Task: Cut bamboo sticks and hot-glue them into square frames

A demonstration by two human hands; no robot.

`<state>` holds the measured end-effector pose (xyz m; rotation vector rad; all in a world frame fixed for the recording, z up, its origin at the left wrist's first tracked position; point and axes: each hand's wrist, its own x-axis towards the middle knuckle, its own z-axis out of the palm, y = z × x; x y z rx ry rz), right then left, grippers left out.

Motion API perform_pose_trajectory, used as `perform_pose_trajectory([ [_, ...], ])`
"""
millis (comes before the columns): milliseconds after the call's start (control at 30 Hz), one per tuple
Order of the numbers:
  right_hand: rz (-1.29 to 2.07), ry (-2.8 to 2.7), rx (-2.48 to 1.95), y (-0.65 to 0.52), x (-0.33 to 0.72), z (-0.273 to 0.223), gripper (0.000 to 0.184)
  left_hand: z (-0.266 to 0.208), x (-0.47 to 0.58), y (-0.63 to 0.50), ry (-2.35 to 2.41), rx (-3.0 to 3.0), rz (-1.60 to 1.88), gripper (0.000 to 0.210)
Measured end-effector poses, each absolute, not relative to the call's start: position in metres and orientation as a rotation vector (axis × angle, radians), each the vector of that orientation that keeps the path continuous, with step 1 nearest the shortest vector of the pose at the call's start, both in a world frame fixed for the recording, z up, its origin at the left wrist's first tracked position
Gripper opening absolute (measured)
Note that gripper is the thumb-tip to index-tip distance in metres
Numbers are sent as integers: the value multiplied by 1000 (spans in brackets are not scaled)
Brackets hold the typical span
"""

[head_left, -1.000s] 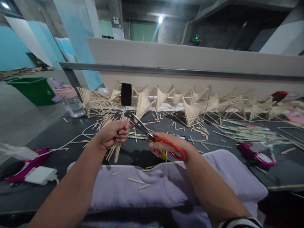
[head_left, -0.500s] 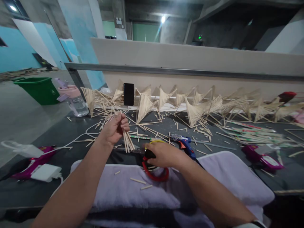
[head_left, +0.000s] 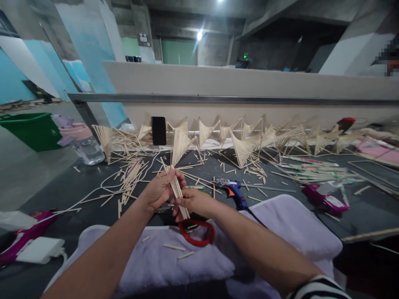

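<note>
Slim pale wooden sticks [head_left: 176, 187], straight-edged bundle, slanting between both hands above dark bench [head_left: 77, 187]. Left hand [head_left: 162, 186] curled closed around upper part; right hand [head_left: 190, 202] pinching lower end. Forearms angled inward, converging. Smooth red scissors loop [head_left: 199, 242] just below, over plush lilac towel [head_left: 149, 261].

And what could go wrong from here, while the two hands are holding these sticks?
The bundle of sticks, held by the left hand and right hand, could slip and mix with the loose sticks. The scissors lie close under the hands, so a finger might brush the blades. The right forearm might catch the cord and drag the glue gun.
</note>
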<state>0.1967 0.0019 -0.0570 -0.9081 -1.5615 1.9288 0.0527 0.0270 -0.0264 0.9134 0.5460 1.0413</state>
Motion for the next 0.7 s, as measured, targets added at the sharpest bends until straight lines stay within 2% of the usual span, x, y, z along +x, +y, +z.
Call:
perform_pose_trajectory([
  [100,2243,-1448,-549,3,203,-56,35,-23,47,26,606,976,996,15],
  [200,2357,-1385,-330,3,206,-53,42,-23,43,26,640,998,940,17],
  [500,2429,-1195,-298,3,198,-60,36,-26,45,24,606,990,945,16],
  [633,2471,-1149,-259,1,198,-60,33,-19,44,23,485,972,1055,34],
  [700,2484,-1142,-245,1,198,-60,31,-18,41,24,448,944,1099,37],
])
